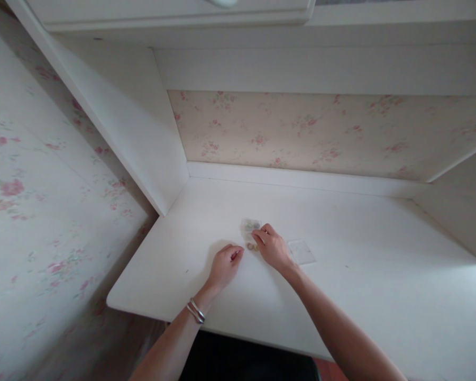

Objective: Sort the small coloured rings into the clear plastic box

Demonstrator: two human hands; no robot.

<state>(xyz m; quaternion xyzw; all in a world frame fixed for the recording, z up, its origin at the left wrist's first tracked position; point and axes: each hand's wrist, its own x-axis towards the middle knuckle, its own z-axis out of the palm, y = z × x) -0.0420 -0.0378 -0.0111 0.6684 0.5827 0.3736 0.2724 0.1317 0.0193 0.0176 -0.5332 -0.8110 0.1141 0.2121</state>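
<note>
My right hand is pinched closed over the near right side of a small clear plastic box. Small greenish and greyish round pieces lie inside that box. What the right fingertips hold, if anything, is too small to make out. Just below them, small tan, ring-like pieces rest on the white desk. To their left, my left hand lies on the desk with its fingers curled in; whatever it may hold is hidden. Silver bangles circle the left wrist.
A flat, clear plastic lid or sheet lies right of my right hand. White side panels and an overhead drawer frame the desk. Floral wallpaper covers the back. The desk's rounded corner is at left.
</note>
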